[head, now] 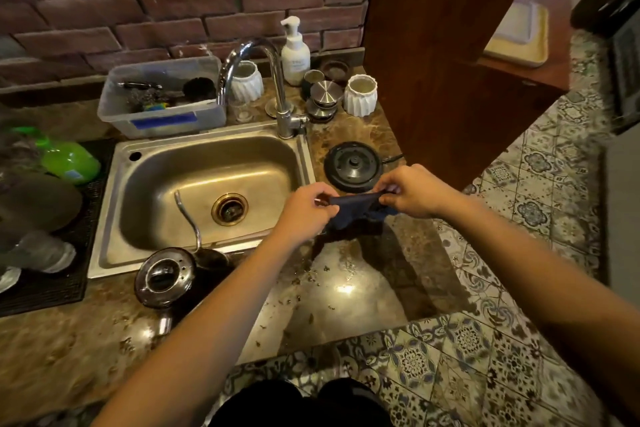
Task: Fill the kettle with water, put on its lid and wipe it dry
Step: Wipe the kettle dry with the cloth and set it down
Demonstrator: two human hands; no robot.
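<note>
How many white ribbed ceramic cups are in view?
2. One white ribbed cup stands behind the chrome tap; the other cup beside the wooden cabinet. Clutter could hide more.

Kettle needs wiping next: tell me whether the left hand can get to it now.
Probably yes. The kettle stands at the front rim of the sink, left of the left hand, nothing between them. That hand does pinch the cloth with the right hand.
</note>
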